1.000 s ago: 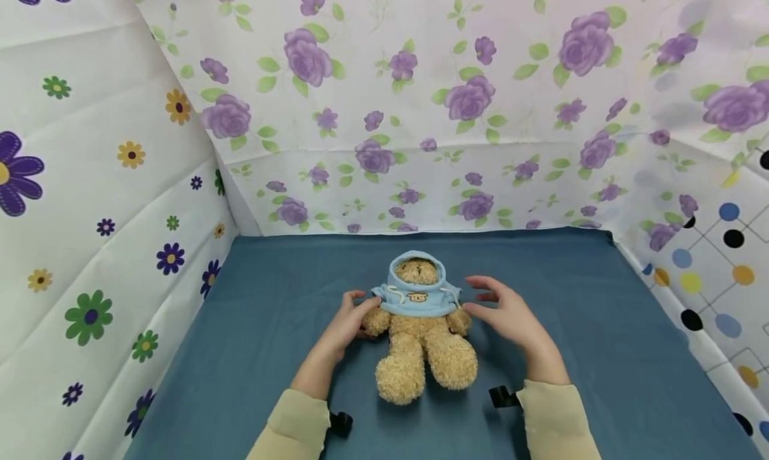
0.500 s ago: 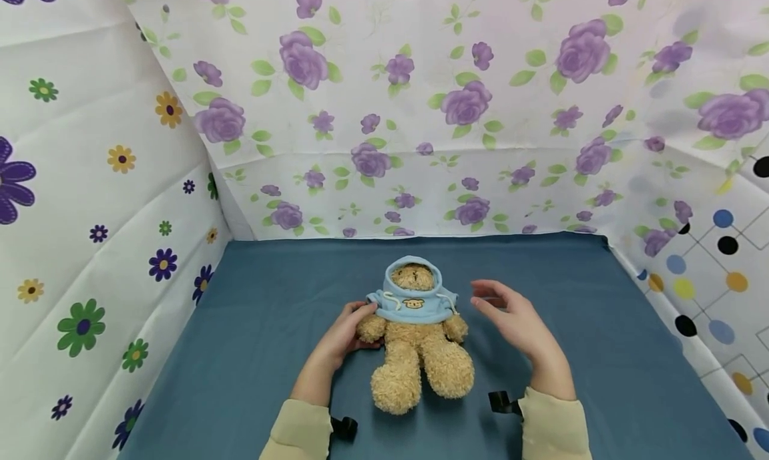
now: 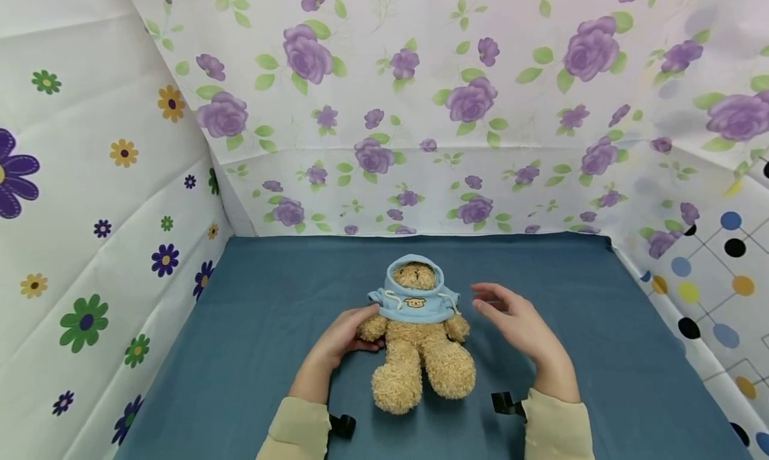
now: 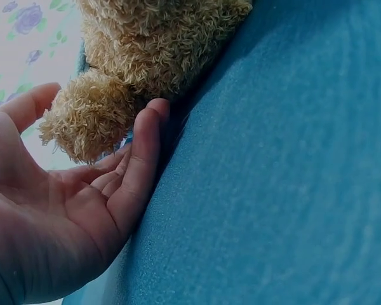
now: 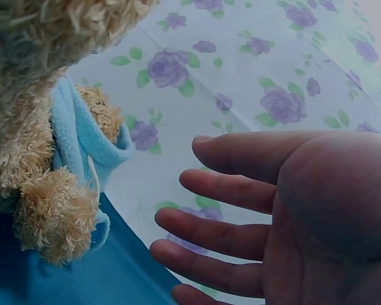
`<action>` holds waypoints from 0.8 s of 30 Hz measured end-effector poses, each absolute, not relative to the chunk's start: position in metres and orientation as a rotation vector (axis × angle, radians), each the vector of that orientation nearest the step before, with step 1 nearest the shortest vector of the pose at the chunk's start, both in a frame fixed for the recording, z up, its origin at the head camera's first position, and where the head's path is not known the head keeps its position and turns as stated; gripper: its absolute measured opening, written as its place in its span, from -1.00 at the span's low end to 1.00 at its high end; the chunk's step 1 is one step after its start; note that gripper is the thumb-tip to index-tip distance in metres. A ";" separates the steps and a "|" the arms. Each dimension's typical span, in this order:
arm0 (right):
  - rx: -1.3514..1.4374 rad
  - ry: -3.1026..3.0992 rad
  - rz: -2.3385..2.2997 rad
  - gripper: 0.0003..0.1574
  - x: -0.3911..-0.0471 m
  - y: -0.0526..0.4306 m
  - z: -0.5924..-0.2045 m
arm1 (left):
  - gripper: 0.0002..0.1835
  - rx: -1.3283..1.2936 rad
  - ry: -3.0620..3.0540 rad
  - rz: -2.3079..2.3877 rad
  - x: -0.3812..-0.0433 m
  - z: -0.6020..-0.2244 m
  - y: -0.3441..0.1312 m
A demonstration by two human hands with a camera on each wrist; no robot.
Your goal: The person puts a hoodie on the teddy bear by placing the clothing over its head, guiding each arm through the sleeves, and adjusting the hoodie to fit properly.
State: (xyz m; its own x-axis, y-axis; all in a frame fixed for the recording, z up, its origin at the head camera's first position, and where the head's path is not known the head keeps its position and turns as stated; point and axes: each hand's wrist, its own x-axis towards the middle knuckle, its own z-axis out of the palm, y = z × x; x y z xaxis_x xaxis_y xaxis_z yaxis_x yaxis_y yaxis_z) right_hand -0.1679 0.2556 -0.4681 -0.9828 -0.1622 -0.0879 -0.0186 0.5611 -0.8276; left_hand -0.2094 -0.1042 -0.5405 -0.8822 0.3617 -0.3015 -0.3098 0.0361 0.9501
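Observation:
A curly tan teddy bear (image 3: 419,353) in a light blue hoodie (image 3: 413,303) lies on its back on the blue cloth, feet toward me. The raised hood covers part of its head. My left hand (image 3: 345,333) is around the bear's arm on the left, thumb at the sleeve and fingers under the arm. The left wrist view shows the furry paw (image 4: 89,117) between thumb and curved fingers (image 4: 143,149). Apart from the bear, on its right side, my right hand (image 3: 519,323) holds nothing. Its fingers (image 5: 222,229) are spread and extended in the right wrist view.
Blue cloth (image 3: 276,286) covers the surface around the bear. A white sheet with purple roses (image 3: 384,113) hangs behind; patterned sheets enclose the left (image 3: 90,246) and right (image 3: 709,300) sides. Black straps (image 3: 342,426) are at both wrists.
My right hand has moved off the bear's arm to the right. The left hand stays at the other arm, its fingers reaching further under. The head view has shifted slightly.

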 end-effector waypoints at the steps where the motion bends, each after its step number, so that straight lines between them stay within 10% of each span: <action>1: -0.145 2.637 -1.394 -0.33 -0.168 0.256 -0.468 | -0.26 0.052 1.860 1.891 -0.209 -0.540 -0.104; 24: -0.149 2.603 -1.380 -0.29 -0.167 0.254 -0.465 | -0.53 0.170 1.904 1.814 -0.206 -0.547 -0.094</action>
